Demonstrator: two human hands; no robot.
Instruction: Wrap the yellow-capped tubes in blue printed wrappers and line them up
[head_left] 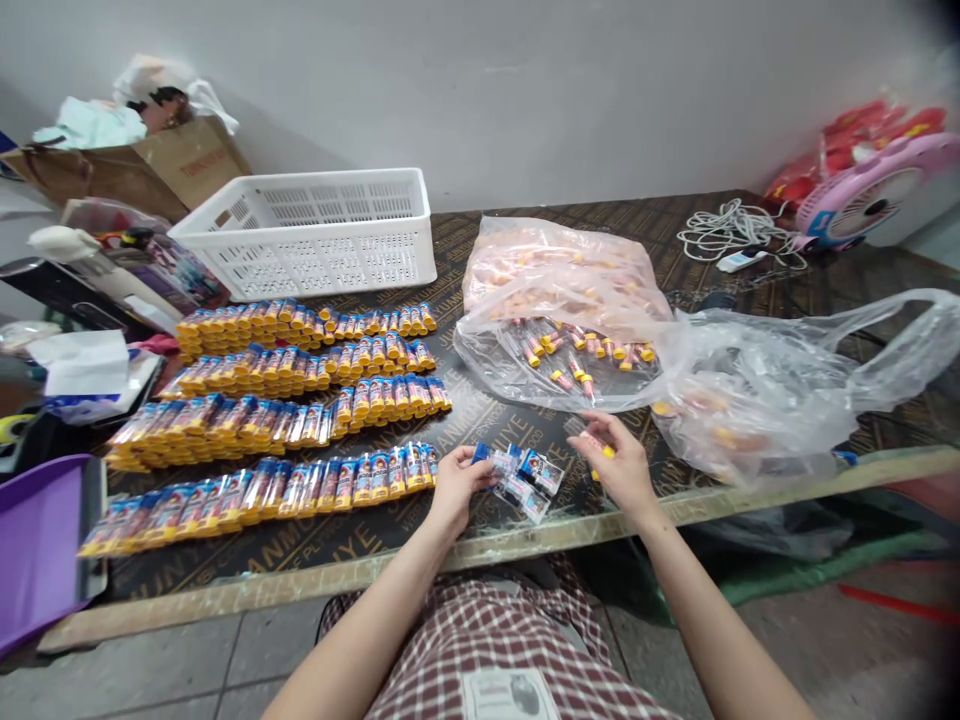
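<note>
My left hand (456, 488) is closed, its thumb and fingers pinching the blue end of a small clear packet. Beside its fingertips several flat clear packets (531, 490) with blue printed ends lie loosely on the dark table. My right hand (621, 468) is closed around a small pink tube with a yellow cap (604, 453), just in front of a large clear plastic bag (559, 270). More pink tubes with yellow caps (577, 372) lie in that bag's open mouth. To the left, rows of filled packets (379, 478) with blue tops and yellow bottoms are lined up and stacked.
A white slatted basket (315, 250) stands at the back left, near a brown paper bag (180, 165). At right lie a crumpled clear bag (757, 385), a coiled white cable (731, 232) and a pink fan (874, 205). A purple dustpan (45, 545) sits at the left edge.
</note>
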